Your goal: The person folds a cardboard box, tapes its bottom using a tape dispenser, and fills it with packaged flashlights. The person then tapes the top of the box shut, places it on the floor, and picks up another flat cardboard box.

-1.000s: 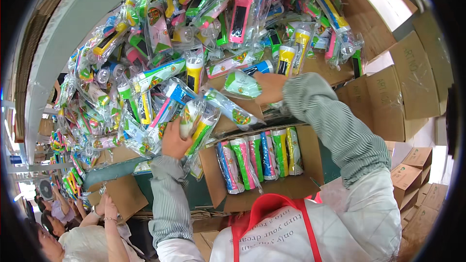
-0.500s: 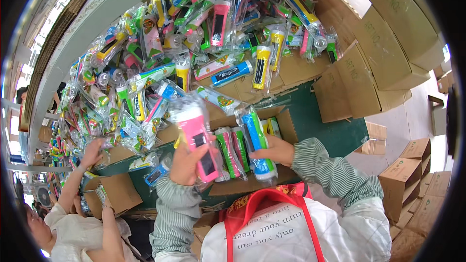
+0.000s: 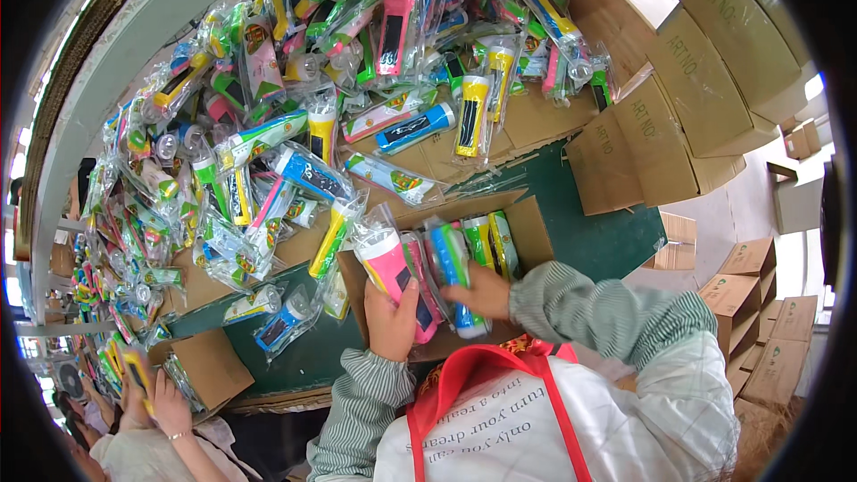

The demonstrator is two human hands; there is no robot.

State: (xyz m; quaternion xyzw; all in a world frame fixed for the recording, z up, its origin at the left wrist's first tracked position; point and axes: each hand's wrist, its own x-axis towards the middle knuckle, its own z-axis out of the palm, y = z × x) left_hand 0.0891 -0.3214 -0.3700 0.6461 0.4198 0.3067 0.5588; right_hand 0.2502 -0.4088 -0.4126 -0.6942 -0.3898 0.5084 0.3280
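My left hand is closed around a pink flashlight with a white head, in a clear plastic bag. It is tilted over the left part of an open cardboard box. My right hand grips a bagged blue-and-green flashlight, blurred by motion, just to its right. Between the two, another pink flashlight is partly hidden. Farther right inside the box stand bagged yellow-and-green flashlights. How deep the held flashlights sit in the box cannot be made out.
A large heap of bagged flashlights fills the cardboard-lined table beyond the box. Two bagged flashlights lie on the green tabletop at left. Folded cartons stand at right. A co-worker's hands handle a yellow item beside another box.
My left hand has brought the pink flashlight down and right toward the box. My right hand has shifted slightly left with the blue-and-green one. The co-worker's hands have moved down.
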